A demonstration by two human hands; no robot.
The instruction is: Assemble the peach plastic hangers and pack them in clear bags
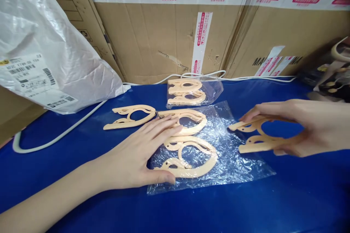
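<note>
My right hand [314, 127] grips a beige folding clothes hanger [257, 148] by its rounded end, raised at the right with its arms pointing left. My left hand [136, 156] lies spread, fingertips on a folded hanger [201, 120] and thumb by the end of a nearer hanger [202, 172]. Both of these sit on a crinkled clear plastic bag [240, 167]. Another folded hanger [128, 125] lies on the blue surface just beyond my left hand. Farther back, folded hangers [188, 88] show in a clear bag.
Cardboard boxes [153, 43] with printed tape stand along the back of the blue surface [191, 211]. A white plastic parcel bag [54, 47] leans at the left. A white cable [68, 131] runs beneath it. Dark, blurred items [330, 76] sit at the far right.
</note>
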